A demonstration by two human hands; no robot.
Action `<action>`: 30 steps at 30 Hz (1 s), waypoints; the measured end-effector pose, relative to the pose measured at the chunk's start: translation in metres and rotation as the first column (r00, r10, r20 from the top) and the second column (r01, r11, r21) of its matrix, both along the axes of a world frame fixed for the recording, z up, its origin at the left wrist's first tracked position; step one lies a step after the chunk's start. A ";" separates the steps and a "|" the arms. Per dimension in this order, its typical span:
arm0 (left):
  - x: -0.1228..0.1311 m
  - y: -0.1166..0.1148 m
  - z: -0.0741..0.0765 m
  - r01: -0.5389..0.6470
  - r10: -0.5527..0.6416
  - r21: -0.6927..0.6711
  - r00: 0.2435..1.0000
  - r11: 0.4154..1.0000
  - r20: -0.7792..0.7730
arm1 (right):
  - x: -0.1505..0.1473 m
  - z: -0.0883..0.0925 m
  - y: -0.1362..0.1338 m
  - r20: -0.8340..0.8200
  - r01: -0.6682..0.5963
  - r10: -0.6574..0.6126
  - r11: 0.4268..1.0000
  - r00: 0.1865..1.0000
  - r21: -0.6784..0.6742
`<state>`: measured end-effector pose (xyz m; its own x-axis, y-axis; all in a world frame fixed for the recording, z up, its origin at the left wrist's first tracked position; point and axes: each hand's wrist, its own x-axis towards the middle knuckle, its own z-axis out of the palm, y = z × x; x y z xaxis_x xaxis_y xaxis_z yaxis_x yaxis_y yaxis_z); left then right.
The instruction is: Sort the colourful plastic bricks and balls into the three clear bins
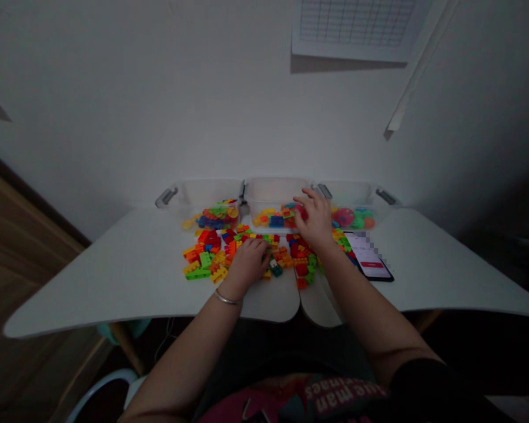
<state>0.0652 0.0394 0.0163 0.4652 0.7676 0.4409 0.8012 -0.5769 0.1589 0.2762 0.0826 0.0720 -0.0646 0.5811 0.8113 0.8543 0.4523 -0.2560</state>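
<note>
White is the table (136, 276), and from where I stand I see a bright pile of bricks (206, 260) spread over it, red, orange, yellow and green. Behind the pile stand three clear bins in a row: the left bin (203, 192), the middle bin (277, 191) and the right bin (348, 192), each with colourful pieces inside. The left hand (249, 259), a bracelet (227, 299) at its wrist, is down on the pile with fingers bent; whether it grips a brick I cannot tell. Beyond the pile, the right hand (314, 218) hangs at the middle bin's right end, fingers loosely parted, no grip to be seen. Right of the pile lies a phone (371, 262), its screen lit.
</note>
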 end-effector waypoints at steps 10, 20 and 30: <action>0.001 -0.001 0.001 -0.005 0.005 0.003 1.000 1.000 -0.010 | -0.026 -0.042 -0.023 0.183 -0.196 0.259 0.933 0.949 -0.302; 0.001 -0.001 0.000 -0.006 0.006 -0.008 1.000 1.000 0.009 | -0.026 -0.052 -0.019 0.289 0.034 0.106 0.897 0.952 -0.441; 0.001 -0.004 0.004 -0.013 0.013 -0.028 1.000 1.000 0.002 | -0.027 -0.050 -0.020 0.300 0.145 0.007 0.864 0.954 -0.483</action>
<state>0.0663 0.0358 0.0204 0.4541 0.7856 0.4202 0.8083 -0.5617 0.1765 0.2490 0.0622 0.0216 -0.1899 0.9103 0.3677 0.9478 0.2677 -0.1730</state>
